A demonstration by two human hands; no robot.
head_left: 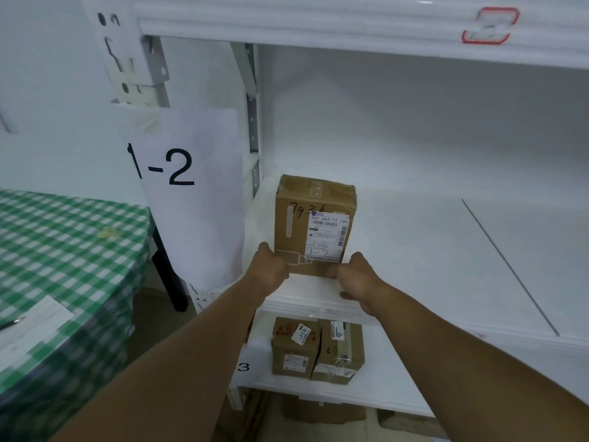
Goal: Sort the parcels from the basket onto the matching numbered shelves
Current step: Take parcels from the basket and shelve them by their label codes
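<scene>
Your L hand [271,266] & R hand [358,277] grip the 1-2 cardboard box [314,224] right of the 1-2 sign [191,215]; two boxes [296,346] already shelved below-right of it; basket unseen, remainder unclear.

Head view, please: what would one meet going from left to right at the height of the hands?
Green-and-white checked tablecloth, white paper sign marked 1-2, left hand, brown cardboard parcel, right hand.
</scene>
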